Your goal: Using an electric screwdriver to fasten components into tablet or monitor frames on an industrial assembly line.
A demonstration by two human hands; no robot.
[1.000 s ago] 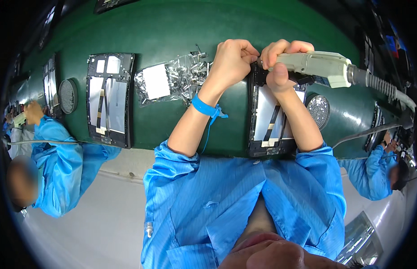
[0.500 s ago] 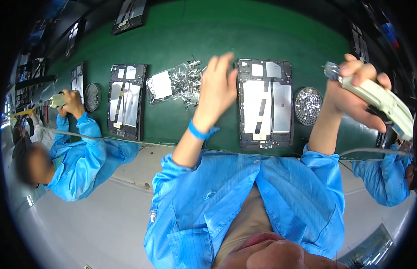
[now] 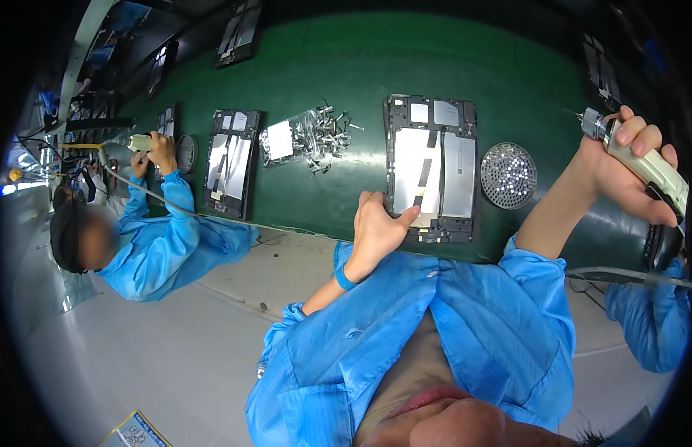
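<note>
An opened tablet [image 3: 460, 175] with a black frame, silver plates and dark ribbon strips lies in front of me on the green table. At its lower left corner, my left hand [image 3: 379, 229] grips the edge, thumb on top and fingers along the side, partly hidden. My right hand [image 3: 621, 167] is wrapped around a cream electric screwdriver [image 3: 647, 165], raised to the right of the tablet. The screwdriver's metal nose and thin bit point up and left, touching nothing. Between tablet and right forearm sits a round perforated dish [image 3: 508, 176] of small shiny screws.
Left of the tablet, small metal parts [image 3: 327, 141] spill from a clear plastic bag [image 3: 297, 138] with a white label. Farther left lies another opened tablet [image 3: 230, 165]. A co-worker [image 3: 148, 231] in blue works there; another blue sleeve [image 3: 647, 320] shows at right. A cable [image 3: 606, 274] runs along the table's front edge.
My left hand has come down from beside the tablet's upper left to its lower left corner and taken hold there. My right hand, still holding the screwdriver, is slightly farther right.
</note>
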